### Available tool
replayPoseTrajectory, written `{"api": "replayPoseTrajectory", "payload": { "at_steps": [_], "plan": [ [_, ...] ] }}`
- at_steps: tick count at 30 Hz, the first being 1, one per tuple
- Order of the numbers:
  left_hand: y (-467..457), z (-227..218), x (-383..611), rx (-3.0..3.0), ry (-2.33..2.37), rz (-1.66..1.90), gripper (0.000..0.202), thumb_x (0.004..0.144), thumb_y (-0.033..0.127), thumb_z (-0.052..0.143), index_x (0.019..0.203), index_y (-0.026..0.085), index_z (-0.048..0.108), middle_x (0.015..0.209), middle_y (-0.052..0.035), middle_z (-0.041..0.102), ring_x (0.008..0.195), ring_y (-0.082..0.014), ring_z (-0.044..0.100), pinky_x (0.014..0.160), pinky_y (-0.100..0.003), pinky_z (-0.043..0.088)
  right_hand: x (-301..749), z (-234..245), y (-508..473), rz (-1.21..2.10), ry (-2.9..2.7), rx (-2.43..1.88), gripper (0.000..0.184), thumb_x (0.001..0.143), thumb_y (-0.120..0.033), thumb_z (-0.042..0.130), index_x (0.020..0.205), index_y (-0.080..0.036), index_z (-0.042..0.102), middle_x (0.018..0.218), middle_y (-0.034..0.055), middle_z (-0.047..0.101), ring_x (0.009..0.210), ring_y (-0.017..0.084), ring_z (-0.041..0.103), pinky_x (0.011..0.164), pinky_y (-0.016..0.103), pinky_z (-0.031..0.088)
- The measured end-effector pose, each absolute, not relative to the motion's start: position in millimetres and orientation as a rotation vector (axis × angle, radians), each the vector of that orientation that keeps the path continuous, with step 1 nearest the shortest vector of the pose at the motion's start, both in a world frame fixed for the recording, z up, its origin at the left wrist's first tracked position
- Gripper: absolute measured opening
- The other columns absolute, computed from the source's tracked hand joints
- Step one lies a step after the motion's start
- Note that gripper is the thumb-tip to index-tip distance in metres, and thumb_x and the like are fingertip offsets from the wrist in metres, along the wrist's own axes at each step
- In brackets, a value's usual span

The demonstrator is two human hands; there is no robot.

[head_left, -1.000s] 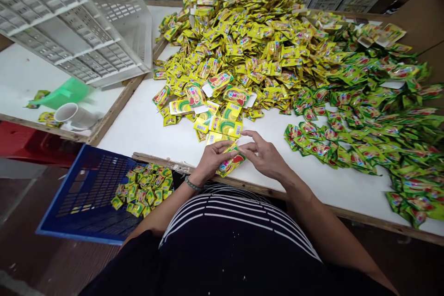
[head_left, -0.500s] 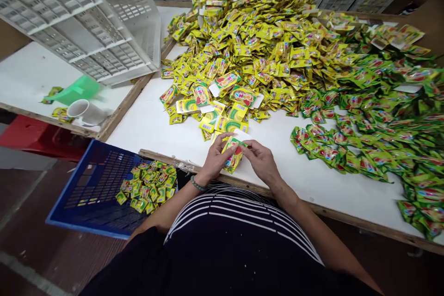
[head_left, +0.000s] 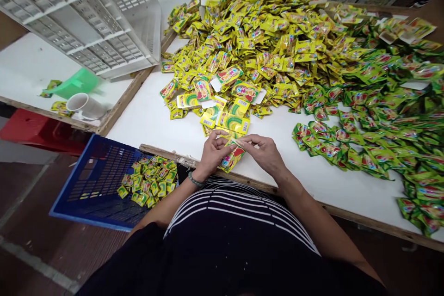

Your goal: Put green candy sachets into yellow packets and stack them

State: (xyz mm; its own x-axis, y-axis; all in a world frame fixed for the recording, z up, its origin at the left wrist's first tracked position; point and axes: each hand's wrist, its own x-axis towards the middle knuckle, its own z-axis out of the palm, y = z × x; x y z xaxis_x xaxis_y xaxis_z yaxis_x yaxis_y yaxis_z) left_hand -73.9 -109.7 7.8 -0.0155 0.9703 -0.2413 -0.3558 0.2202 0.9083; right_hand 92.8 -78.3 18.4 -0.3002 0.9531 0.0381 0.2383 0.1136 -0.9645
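At the table's front edge, my left hand (head_left: pixel 212 153) grips a small printed carton (head_left: pixel 232 159), yellow and green with a red picture, between thumb and fingers. My right hand (head_left: pixel 264 153) pinches the carton's upper end; the fingertips partly hide that end. Just beyond my hands, several similar cartons (head_left: pixel 234 122) lie overlapping, some with white flaps open. Behind them rises a large heap of yellow candy sachets (head_left: pixel 263 37). Green sachets (head_left: pixel 333 148) with red pictures spread over the table to the right.
A blue crate (head_left: pixel 90 194) holding small filled cartons (head_left: pixel 152 180) stands below the table on the left. On the side table are a white plastic crate (head_left: pixel 104 23), a green scoop (head_left: pixel 78 83) and a white cup (head_left: pixel 85 105). A red stool (head_left: pixel 38 132) sits beneath.
The white flap that stood out at the carton's top no longer shows. My right fingers have moved over that end, and the carton is tilted a little more.
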Motion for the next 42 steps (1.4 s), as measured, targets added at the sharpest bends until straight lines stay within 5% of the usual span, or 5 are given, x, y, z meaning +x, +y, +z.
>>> {"api": "replayPoseTrajectory", "payload": {
  "at_steps": [12, 20, 32, 38, 42],
  "plan": [
    [-109.3, 10.6, -75.1, 0.862, 1.092, 1.167, 0.057, 0.060, 0.038, 0.088, 0.104, 0.016, 0.059, 0.071, 0.0028, 0.068, 0.064, -0.0102, 0.064, 0.066, -0.022, 0.049, 101.7, 6.8, -67.2, 1.634, -1.276, -1.266, 0.037, 0.055, -0.051, 0.086, 0.077, -0.022, 0.080, 0.081, 0.0047, 0.078, 0.079, 0.023, 0.071, 0.082, 0.040, 0.056],
    [-111.4, 12.1, -74.5, 0.722, 1.027, 1.192, 0.054, 0.062, 0.042, 0.086, 0.103, 0.016, 0.062, 0.067, 0.0021, 0.068, 0.059, -0.0110, 0.062, 0.060, -0.023, 0.048, 103.1, 4.0, -87.4, 1.446, -1.546, -1.040, 0.030, 0.082, -0.053, 0.065, 0.093, -0.030, 0.080, 0.101, 0.0028, 0.077, 0.103, 0.025, 0.067, 0.097, 0.047, 0.052],
    [-109.0, 34.1, -86.9, 0.754, 1.098, 1.142, 0.067, 0.063, 0.042, 0.085, 0.118, 0.018, 0.055, 0.063, 0.0057, 0.064, 0.051, -0.0082, 0.055, 0.053, -0.020, 0.043, 68.2, 10.8, -90.7, 0.982, -1.839, -0.896, 0.037, 0.091, -0.038, 0.057, 0.124, -0.024, 0.068, 0.113, 0.0090, 0.074, 0.102, 0.024, 0.065, 0.095, 0.045, 0.050],
    [-131.5, 80.4, -169.5, 1.161, 1.704, 0.862, 0.053, 0.072, 0.053, 0.072, 0.109, 0.017, 0.064, 0.072, -0.0033, 0.071, 0.062, -0.0162, 0.062, 0.055, -0.024, 0.043, 72.1, 7.3, -68.5, 0.958, -1.976, -0.929, 0.027, 0.092, -0.036, 0.055, 0.110, -0.027, 0.073, 0.114, 0.0051, 0.074, 0.106, 0.023, 0.067, 0.099, 0.042, 0.051],
    [-156.5, 108.0, -243.7, 1.293, 2.503, 0.159, 0.041, 0.080, 0.052, 0.059, 0.108, 0.023, 0.065, 0.083, -0.0026, 0.075, 0.069, -0.0225, 0.064, 0.057, -0.027, 0.041, 110.4, -11.2, -7.4, 0.772, -1.778, -1.352, 0.032, 0.094, -0.029, 0.046, 0.110, -0.020, 0.071, 0.114, 0.0128, 0.072, 0.106, 0.029, 0.065, 0.094, 0.049, 0.051]
  ]
}}
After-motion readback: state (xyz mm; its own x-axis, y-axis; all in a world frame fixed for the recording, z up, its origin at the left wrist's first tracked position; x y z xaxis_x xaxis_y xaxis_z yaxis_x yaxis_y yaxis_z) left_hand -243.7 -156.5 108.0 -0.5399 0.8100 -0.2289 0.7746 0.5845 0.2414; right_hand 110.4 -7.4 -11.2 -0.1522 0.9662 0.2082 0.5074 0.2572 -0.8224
